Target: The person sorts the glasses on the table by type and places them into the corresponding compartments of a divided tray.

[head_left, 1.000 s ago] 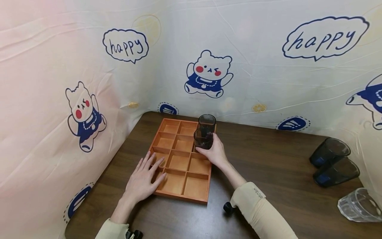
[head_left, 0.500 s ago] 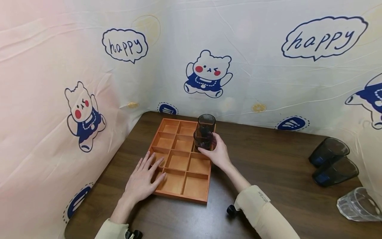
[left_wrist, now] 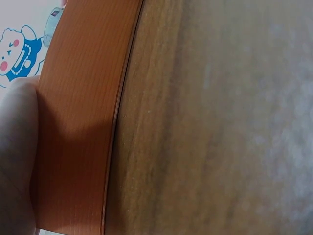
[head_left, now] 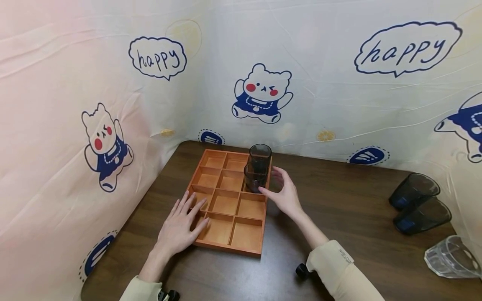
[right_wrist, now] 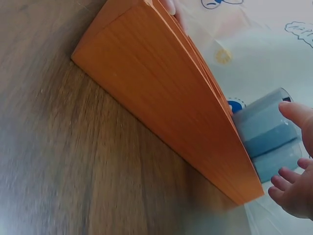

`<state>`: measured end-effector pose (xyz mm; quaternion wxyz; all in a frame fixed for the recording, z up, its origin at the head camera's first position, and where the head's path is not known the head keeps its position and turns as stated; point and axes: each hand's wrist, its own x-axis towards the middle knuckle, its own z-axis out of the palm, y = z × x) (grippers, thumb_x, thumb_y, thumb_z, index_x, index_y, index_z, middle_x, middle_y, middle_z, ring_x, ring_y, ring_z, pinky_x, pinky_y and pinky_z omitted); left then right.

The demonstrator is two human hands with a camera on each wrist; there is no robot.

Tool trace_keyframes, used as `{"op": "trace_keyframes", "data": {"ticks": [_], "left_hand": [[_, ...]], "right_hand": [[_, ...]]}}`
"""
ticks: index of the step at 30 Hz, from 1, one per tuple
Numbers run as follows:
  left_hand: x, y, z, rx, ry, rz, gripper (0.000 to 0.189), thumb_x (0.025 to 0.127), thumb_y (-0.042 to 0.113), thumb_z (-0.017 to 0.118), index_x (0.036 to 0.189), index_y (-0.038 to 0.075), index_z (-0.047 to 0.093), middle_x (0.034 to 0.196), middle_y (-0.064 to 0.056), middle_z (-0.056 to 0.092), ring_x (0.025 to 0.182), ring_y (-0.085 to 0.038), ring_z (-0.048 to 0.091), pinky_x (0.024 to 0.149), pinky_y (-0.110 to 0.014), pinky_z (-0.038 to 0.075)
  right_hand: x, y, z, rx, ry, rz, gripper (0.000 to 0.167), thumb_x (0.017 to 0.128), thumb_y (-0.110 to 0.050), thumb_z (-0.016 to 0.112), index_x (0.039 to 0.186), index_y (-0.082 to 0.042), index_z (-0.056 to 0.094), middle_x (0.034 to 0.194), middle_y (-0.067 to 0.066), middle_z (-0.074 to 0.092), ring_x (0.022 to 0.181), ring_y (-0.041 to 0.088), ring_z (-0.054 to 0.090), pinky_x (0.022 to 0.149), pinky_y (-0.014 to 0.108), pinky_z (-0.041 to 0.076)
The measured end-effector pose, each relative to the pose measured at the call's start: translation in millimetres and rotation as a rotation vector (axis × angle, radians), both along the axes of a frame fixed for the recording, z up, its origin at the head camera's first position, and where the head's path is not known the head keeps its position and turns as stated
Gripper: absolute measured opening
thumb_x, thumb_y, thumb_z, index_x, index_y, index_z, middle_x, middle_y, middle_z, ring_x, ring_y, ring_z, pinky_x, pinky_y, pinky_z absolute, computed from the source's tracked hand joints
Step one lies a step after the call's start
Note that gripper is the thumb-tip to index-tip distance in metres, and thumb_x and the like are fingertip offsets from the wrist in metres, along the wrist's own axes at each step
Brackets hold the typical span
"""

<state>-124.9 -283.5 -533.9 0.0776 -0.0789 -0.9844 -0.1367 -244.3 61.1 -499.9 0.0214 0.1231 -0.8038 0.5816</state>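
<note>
An orange wooden tray [head_left: 244,249], split into square compartments, lies on the brown table. Two dark glass tumblers stand upright in its right column: a far tumbler [head_left: 260,153] at the back corner and a near tumbler [head_left: 253,177] in the compartment in front of it. My right hand [head_left: 285,194] is just right of the near tumbler, thumb and fingers spread apart and holding nothing; the right wrist view shows a gap between fingers and glass. My left hand [head_left: 180,225] rests with fingers spread over the tray's near left edge [left_wrist: 80,122].
At the table's right side two more dark tumblers stand close together, one behind [head_left: 414,192] and one in front [head_left: 421,217]. A clear faceted glass [head_left: 449,259] is nearer, at the right edge. A printed cloth [head_left: 320,104] hangs behind and left of the table [head_left: 339,200].
My right hand has let go of the near tumbler and drawn back to the right, its fingers opening. The tumbler now sits lower in its compartment. My left hand has stayed still.
</note>
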Motion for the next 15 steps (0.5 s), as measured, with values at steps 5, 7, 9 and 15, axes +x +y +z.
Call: {"op": "trace_keyframes", "data": {"ticks": [5, 7, 9, 15], "left_hand": [[0.5, 0.3, 2.0, 0.003, -0.006, -0.003, 0.070, 0.105, 0.055, 0.066, 0.168, 0.027, 0.049, 0.176, -0.017, 0.042, 0.173, -0.039, 0.020, 0.139, -0.063, 0.020], [0.8, 0.3, 2.5, 0.005, -0.007, -0.002, 0.070, 0.105, 0.055, 0.066, 0.168, 0.027, 0.049, 0.176, -0.017, 0.042, 0.173, -0.039, 0.020, 0.139, -0.063, 0.020], [1.4, -0.1, 2.9, 0.003, -0.009, 0.001, 0.070, 0.105, 0.055, 0.065, 0.167, 0.027, 0.049, 0.176, -0.017, 0.042, 0.172, -0.039, 0.020, 0.139, -0.063, 0.020], [0.8, 0.5, 1.6, 0.000, -0.007, 0.003, 0.070, 0.105, 0.055, 0.066, 0.167, 0.027, 0.050, 0.176, -0.018, 0.042, 0.172, -0.040, 0.021, 0.138, -0.063, 0.020]], "right_hand": [[-0.4, 17.9, 0.2, 0.012, -0.001, -0.033, 0.083, 0.092, -0.013, 0.089, 0.162, -0.002, 0.044, 0.163, 0.027, 0.053, 0.155, 0.043, 0.050, 0.133, 0.056, 0.039], [-1.4, 26.5, -0.9, 0.018, 0.004, -0.048, 0.083, 0.093, -0.012, 0.089, 0.162, 0.000, 0.044, 0.164, 0.027, 0.052, 0.156, 0.043, 0.049, 0.134, 0.056, 0.038], [-2.5, 35.2, -2.3, 0.026, 0.007, -0.064, 0.083, 0.094, -0.012, 0.088, 0.163, 0.000, 0.043, 0.166, 0.027, 0.051, 0.157, 0.043, 0.048, 0.134, 0.056, 0.037], [-3.2, 62.5, -3.3, 0.046, 0.005, -0.114, 0.082, 0.096, -0.013, 0.085, 0.164, 0.002, 0.041, 0.166, 0.029, 0.049, 0.158, 0.045, 0.046, 0.134, 0.058, 0.035]]}}
